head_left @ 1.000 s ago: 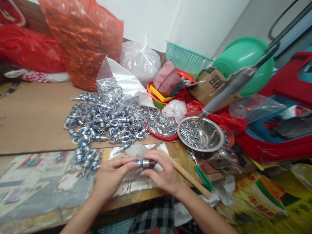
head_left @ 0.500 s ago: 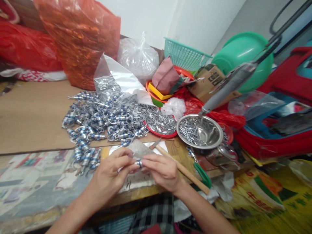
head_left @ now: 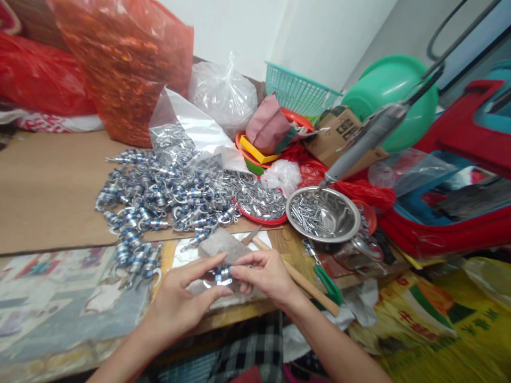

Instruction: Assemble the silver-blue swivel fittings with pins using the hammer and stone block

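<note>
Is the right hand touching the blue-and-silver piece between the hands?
Touching: the head view shows the right hand pinching one end of the blue-and-silver piece, no gap between them.

We counted one left hand [head_left: 183, 298], one right hand [head_left: 265, 274], one held blue-and-silver piece [head_left: 224, 274], one steel bowl [head_left: 337, 217], one teal basket [head_left: 301, 89], one wooden handle [head_left: 313, 288] and one cardboard box [head_left: 339, 129]; the heaped pieces [head_left: 155, 194] were too many to count.
</note>
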